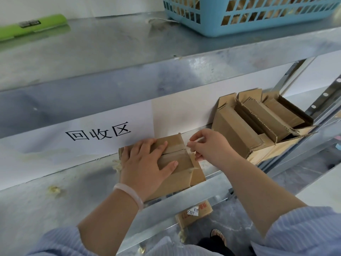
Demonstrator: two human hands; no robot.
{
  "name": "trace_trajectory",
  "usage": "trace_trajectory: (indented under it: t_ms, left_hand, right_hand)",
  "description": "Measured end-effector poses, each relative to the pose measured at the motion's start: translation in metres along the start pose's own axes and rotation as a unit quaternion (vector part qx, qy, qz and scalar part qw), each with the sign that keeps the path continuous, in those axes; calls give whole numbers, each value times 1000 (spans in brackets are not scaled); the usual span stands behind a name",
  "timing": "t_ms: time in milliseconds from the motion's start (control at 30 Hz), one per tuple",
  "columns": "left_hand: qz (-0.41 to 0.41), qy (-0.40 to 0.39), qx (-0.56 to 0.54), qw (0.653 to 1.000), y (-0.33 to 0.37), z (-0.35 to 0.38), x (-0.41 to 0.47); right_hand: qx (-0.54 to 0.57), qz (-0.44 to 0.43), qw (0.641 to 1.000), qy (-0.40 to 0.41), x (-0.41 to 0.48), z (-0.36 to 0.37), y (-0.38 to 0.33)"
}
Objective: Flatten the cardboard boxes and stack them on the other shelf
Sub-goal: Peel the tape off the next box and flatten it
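A small taped cardboard box [181, 164] sits at the front edge of the metal shelf [55, 200]. My left hand [145, 163] lies flat on its top and presses it down. My right hand [210, 146] pinches the clear tape [190, 145] at the box's right end, with the strip partly lifted off the seam. To the right, an open cardboard box [236, 133] holds several flattened boxes [267, 119] standing on edge.
A white sign with black characters [97, 134] leans on the back wall. On the upper shelf [110, 58] stand a blue plastic basket [249, 13] and a green roll [31, 24]. Another cardboard box [193, 215] lies below the shelf.
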State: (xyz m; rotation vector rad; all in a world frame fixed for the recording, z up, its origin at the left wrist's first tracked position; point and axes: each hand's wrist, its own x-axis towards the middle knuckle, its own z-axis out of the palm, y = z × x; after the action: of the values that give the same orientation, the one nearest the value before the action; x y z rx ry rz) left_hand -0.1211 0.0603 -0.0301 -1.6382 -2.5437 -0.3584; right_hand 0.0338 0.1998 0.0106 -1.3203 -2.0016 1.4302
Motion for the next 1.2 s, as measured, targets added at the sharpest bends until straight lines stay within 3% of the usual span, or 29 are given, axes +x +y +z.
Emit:
trace_trajectory:
  t_ms: [200, 500, 733, 867, 1000, 1200]
  left_hand:
    - [5, 3, 5, 1000, -1, 1, 0]
    - [2, 12, 6, 1000, 0, 1, 0]
    - [2, 1, 10, 1000, 0, -1, 0]
    - [1, -9, 9, 1000, 1, -2, 0]
    - [-1, -10, 10, 1000, 2, -4, -1]
    - [-5, -19, 8, 1000, 2, -5, -1]
  right_hand:
    - [-179, -94, 978, 58, -2, 6, 15]
    - [-260, -144, 955, -1, -8, 7, 10]
    - [-150, -122, 981, -19, -7, -11, 3]
    - [-181, -110, 977, -12, -5, -2, 6]
    - [-239, -167, 957, 0, -10, 5, 12]
    - [-195, -201, 958, 58, -21, 6, 19]
